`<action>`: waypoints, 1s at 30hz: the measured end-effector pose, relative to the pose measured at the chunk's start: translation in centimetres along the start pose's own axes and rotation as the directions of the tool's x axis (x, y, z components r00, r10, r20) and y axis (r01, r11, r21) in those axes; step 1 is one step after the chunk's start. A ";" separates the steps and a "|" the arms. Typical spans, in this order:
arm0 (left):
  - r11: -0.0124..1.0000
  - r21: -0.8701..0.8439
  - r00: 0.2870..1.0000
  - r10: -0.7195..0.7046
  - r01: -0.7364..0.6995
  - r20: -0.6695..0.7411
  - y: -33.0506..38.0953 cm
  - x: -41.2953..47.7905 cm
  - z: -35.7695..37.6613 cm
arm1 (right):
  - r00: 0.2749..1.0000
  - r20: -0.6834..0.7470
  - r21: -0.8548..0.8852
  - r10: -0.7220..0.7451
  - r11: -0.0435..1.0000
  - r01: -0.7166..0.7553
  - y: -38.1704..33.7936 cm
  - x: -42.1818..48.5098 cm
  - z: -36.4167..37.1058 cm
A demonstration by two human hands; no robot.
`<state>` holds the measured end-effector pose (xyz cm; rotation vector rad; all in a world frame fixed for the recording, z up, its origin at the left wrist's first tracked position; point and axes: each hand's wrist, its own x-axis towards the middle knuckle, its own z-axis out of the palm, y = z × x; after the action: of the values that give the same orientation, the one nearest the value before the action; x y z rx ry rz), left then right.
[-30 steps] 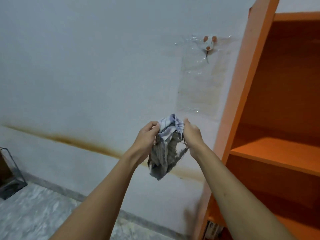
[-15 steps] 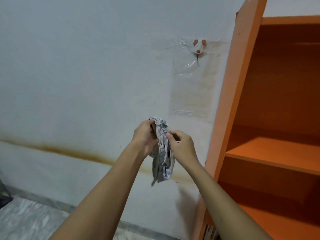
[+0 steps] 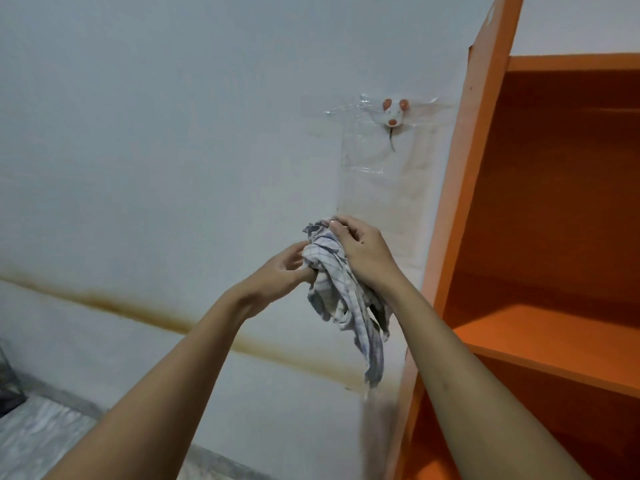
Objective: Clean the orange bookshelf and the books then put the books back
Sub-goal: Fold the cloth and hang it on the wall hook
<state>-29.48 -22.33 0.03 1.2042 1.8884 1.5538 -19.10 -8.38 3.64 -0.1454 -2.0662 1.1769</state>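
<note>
A crumpled white-and-blue checked cloth [image 3: 346, 303] hangs in the air in front of the white wall, left of the orange bookshelf [image 3: 540, 237]. My left hand [image 3: 277, 275] pinches the cloth's upper left part. My right hand [image 3: 363, 251] grips its top from above and the right, fingers curled over the bunched fabric. The cloth's tail dangles below both hands. The visible shelves of the bookshelf hold no books; one shelf board [image 3: 554, 341] lies just right of my right forearm.
A white wall with a brown stain band [image 3: 121, 303] fills the left. A mouse-shaped hook [image 3: 394, 114] and clear plastic sheet [image 3: 384, 188] hang on it beside the bookshelf's side panel [image 3: 474, 168]. Marble floor [image 3: 41, 431] and a dark wire basket's edge [image 3: 5, 382] sit at lower left.
Both hands have bunched the cloth together; my right hand moved over its top, and the cloth now hangs longer below. The view shifted slightly toward the bookshelf.
</note>
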 end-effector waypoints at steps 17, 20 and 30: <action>0.902 0.397 0.986 0.147 -0.168 0.083 4.2 8.6 -3.3 | 0.979 -0.204 -0.271 0.014 0.960 -0.070 2.5 5.9 -2.1; 0.847 0.500 0.983 0.173 -0.182 0.065 3.8 10.9 -4.9 | 0.984 -0.175 -0.370 0.022 0.925 -0.087 1.7 6.8 -2.5; 0.721 0.643 0.928 0.370 -0.261 -0.039 3.5 14.0 -5.0 | 0.979 -0.166 -0.780 0.122 0.592 -0.206 3.2 7.8 -2.1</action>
<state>-39.68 -13.78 7.60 1.8115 2.5428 1.2150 -24.10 -1.70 6.00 -0.8235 -2.3824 0.2224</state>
